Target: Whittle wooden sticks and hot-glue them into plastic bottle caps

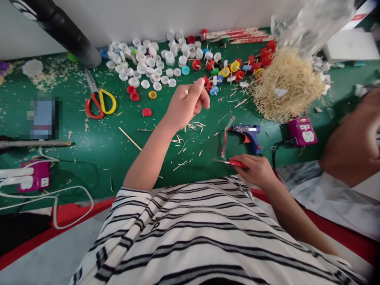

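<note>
My left hand (pixel 187 103) is closed over the middle of the green table, thumb pressed on the curled fingers. The pale round end of a thin wooden stick (pixel 186 92) pokes out beside the thumb; the rest of it is hidden in the hand. Near the table's front edge, my right hand (pixel 255 169) grips a red utility knife (pixel 238 164), its blade pointing left. Wood shavings (pixel 181 139) lie between the hands. A blue hot glue gun (pixel 248 134) rests beyond the right hand, beside a narrow clear and red plastic strip (pixel 225 138).
White bottle caps (pixel 151 62) cover the back. Coloured caps on sticks (pixel 225 72) lie near a pile of wood shreds (pixel 286 87). Scissors (pixel 99 103), a phone (pixel 44 118) and a purple power socket (pixel 38 176) are left; another socket (pixel 303 132) and a person's arm (pixel 353 138) are right.
</note>
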The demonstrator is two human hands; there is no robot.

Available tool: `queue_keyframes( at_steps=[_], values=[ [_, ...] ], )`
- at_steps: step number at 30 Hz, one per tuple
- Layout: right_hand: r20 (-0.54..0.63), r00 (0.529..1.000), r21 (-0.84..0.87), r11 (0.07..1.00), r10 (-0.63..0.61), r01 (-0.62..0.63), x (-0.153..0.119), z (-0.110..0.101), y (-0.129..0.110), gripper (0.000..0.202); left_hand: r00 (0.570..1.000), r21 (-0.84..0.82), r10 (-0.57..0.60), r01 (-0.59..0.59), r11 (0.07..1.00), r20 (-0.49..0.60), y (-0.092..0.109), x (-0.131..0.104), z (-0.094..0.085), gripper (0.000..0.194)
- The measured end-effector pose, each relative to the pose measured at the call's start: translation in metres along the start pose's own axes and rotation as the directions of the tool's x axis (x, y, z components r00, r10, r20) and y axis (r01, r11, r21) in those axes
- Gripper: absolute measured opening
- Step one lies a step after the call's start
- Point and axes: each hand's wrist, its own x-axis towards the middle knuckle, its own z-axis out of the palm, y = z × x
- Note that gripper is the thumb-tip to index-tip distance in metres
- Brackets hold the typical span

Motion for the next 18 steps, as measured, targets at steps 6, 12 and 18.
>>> queue_keyframes(
  at_steps=[6, 12, 18],
  values=[
    [-0.004, 0.997, 0.101, 0.992, 0.080, -0.079, 0.001, -0.002, 0.005, 0.018, 1.000, -0.092, 0.027, -0.028, 0.995, -0.013, -0.005, 0.002, -0.002, 0.069],
    [-0.028, 0.988, 0.136, 0.979, 0.155, -0.150, 0.001, 0.000, 0.011, 0.019, 1.000, -0.118, 0.020, -0.020, 0.993, -0.002, -0.004, 0.002, -0.003, 0.066],
    [0.022, 0.997, 0.007, 0.997, 0.080, -0.080, 0.012, 0.012, 0.012, 0.044, 1.000, -0.038, -0.011, 0.011, 0.999, -0.003, 0.000, 0.001, -0.004, 0.070]
  ],
)
